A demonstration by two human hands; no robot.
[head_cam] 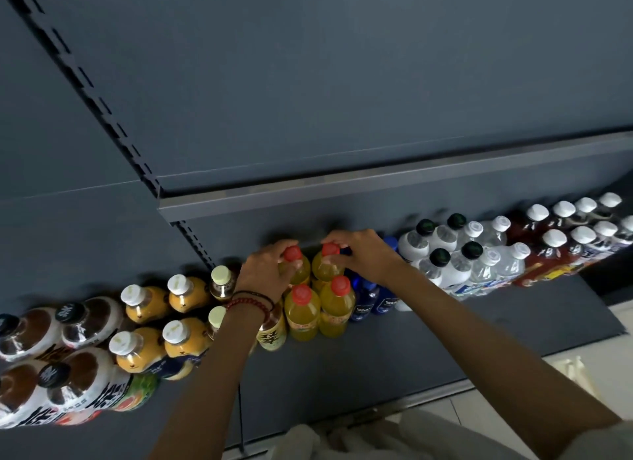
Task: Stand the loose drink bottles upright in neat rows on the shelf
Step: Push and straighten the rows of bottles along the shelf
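Four yellow bottles with red caps stand upright in a two-by-two block about mid-shelf. The left grip is curled round the cap and neck of the back-left one, and the right grip is clamped on the top of the back-right one the same way. My guess is that grabbing by the caps is the easiest way to square the back pair with the front pair without bumping the neighbours. The front two aren't being touched.

Counting outward on the left:
- two tea bottles with cream caps (more may hide under the wrist, can't tell)
- four orange bottles with white caps
- four brown bottles with black caps, cut off by the frame edge

On the right:
- blue bottles, at least three, partly hidden behind the forearm
- four white bottles with dark caps
- four clear bottles
- red bottles with white caps, roughly eight, too blurry at the far end to be sure

Every group runs two deep along the back, so the rows read by colour.
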